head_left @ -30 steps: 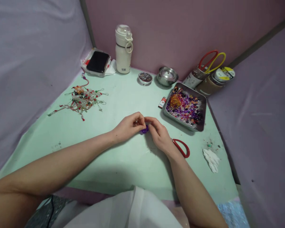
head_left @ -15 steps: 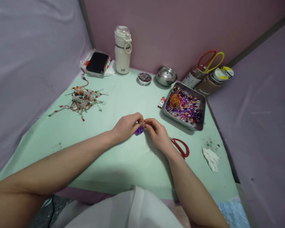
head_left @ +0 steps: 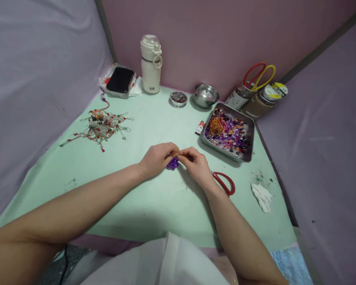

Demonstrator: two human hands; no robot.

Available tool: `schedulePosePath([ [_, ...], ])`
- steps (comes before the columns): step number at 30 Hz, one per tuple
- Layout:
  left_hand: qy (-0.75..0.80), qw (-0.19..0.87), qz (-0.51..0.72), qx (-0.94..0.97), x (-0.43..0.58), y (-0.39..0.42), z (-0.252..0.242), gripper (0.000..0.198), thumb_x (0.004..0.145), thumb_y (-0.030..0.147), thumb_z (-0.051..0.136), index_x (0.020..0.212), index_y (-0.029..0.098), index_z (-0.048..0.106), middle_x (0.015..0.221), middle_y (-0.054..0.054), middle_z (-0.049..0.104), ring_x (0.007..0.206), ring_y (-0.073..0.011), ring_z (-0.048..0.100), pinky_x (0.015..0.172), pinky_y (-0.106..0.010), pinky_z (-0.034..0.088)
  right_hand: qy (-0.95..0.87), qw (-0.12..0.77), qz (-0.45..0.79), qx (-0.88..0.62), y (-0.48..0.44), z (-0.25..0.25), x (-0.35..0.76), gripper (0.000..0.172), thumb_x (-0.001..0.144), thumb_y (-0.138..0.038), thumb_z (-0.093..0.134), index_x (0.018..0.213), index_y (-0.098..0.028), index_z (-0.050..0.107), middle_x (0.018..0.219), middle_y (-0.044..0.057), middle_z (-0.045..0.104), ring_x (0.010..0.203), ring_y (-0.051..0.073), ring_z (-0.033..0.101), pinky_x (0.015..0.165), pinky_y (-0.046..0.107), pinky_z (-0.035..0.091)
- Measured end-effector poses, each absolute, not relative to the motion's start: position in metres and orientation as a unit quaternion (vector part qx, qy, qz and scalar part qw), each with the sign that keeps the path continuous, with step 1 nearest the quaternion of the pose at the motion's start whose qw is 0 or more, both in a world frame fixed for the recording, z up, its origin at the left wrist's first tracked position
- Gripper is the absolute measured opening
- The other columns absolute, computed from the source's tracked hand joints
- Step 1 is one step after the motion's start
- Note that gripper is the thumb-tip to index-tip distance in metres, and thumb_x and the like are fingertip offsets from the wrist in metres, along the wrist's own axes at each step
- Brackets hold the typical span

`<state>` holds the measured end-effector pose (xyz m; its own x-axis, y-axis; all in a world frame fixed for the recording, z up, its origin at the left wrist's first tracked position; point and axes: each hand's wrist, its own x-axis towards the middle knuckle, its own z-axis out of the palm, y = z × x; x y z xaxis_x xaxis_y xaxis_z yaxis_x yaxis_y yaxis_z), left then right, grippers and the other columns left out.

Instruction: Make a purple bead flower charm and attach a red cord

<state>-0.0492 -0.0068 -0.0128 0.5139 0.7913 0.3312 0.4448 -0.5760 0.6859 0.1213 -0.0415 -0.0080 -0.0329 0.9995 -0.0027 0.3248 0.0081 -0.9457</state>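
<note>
A small cluster of purple beads (head_left: 172, 164) hangs just under the fingers of my left hand (head_left: 158, 158), which is closed on it. My right hand (head_left: 197, 164) is closed in a pinch, with its fingertips meeting those of the left at the top of the cluster. Whatever lies between the right fingertips is too small to make out. Both hands are over the middle of the pale green table (head_left: 130, 206). Red-handled scissors (head_left: 228, 184) lie beside my right wrist, their blades mostly hidden by it.
A metal tray of mixed beads (head_left: 249, 154) stands to the right, with a lighter (head_left: 199, 128) beside it. Behind are a spool (head_left: 178, 99), a steel bowl (head_left: 205, 95), jars (head_left: 259, 105) and a white bottle (head_left: 151, 67). Beaded strings (head_left: 103, 126) lie left, crumpled tissue (head_left: 261, 197) right.
My fingertips have come closer together, and the purple cluster has shifted slightly under them. The whole view has moved a little; the other things have stayed in place.
</note>
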Motion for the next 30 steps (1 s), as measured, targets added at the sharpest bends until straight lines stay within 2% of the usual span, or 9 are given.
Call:
schedulePosePath([
  [10, 0.396, 0.287, 0.34, 0.803, -0.047, -0.008, -0.011, 0.012, 0.084, 0.016, 0.047, 0.083, 0.021, 0.058, 0.081, 0.0, 0.068, 0.073, -0.0118, 0.062, 0.071, -0.026, 0.047, -0.577, 0.402, 0.4, -0.588, -0.043, -0.008, 0.122, 0.01, 0.079, -0.028, 0.056, 0.076, -0.019, 0.057, 0.072, -0.001, 0.055, 0.064, 0.012, 0.047, 0.064, 0.026, 0.039],
  [16, 0.425, 0.323, 0.351, 0.769, -0.048, -0.005, -0.009, 0.006, 0.084, 0.019, 0.052, 0.086, 0.021, 0.058, 0.082, 0.001, 0.069, 0.075, -0.0119, 0.063, 0.073, -0.025, 0.048, -0.552, 0.404, 0.443, -0.579, -0.042, -0.002, 0.131, 0.018, 0.079, -0.037, 0.058, 0.077, -0.019, 0.057, 0.068, -0.003, 0.054, 0.058, 0.011, 0.043, 0.058, 0.025, 0.036],
  [24, 0.453, 0.217, 0.244, 0.83, -0.067, 0.011, -0.004, 0.014, 0.082, 0.012, 0.051, 0.088, 0.018, 0.062, 0.085, -0.003, 0.067, 0.078, -0.0158, 0.06, 0.072, -0.028, 0.043, -0.598, 0.333, 0.358, -0.635, -0.043, 0.003, 0.15, 0.011, 0.077, -0.026, 0.058, 0.069, -0.019, 0.058, 0.062, -0.003, 0.052, 0.057, 0.011, 0.042, 0.059, 0.026, 0.034],
  [27, 0.446, 0.241, 0.211, 0.836, -0.068, 0.015, -0.002, 0.017, 0.082, 0.014, 0.05, 0.088, 0.017, 0.065, 0.086, -0.005, 0.067, 0.08, -0.0167, 0.059, 0.075, -0.029, 0.042, -0.566, 0.365, 0.418, -0.61, -0.041, 0.002, 0.153, 0.014, 0.079, -0.032, 0.06, 0.074, -0.019, 0.06, 0.068, -0.002, 0.056, 0.058, 0.01, 0.043, 0.058, 0.026, 0.034],
  [30, 0.445, 0.31, 0.214, 0.813, -0.068, 0.017, 0.004, 0.016, 0.082, 0.018, 0.049, 0.082, 0.017, 0.065, 0.08, -0.003, 0.066, 0.077, -0.0158, 0.058, 0.074, -0.029, 0.042, -0.516, 0.428, 0.516, -0.534, -0.042, 0.003, 0.149, 0.017, 0.079, -0.036, 0.063, 0.078, -0.019, 0.058, 0.095, 0.002, 0.063, 0.063, 0.009, 0.047, 0.06, 0.025, 0.037],
])
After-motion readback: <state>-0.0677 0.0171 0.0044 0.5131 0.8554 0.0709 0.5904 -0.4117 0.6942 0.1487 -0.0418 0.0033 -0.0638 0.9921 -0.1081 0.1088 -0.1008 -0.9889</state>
